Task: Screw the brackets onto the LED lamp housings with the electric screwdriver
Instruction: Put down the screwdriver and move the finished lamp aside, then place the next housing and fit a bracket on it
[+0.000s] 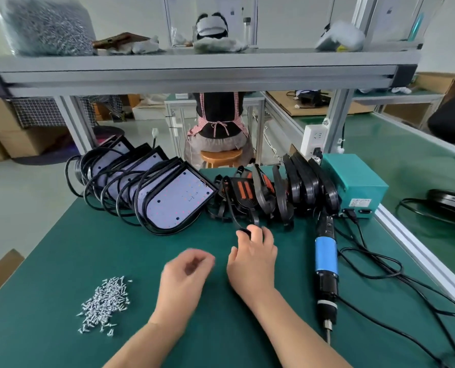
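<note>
A: While the right hand reaches toward the far edge of the tabletop, what do its fingers do?
B: Thumb and forefinger pinch the end of a black bracket beside the bracket pile.
A: And the left hand?
B: Blurred, fingers curled; whether they hold anything I cannot tell.
A: The rest?
B: LED lamp housings lean in a row at the far left. The electric screwdriver lies along the right edge, near a teal power box. Screws heap near the left edge.
</note>
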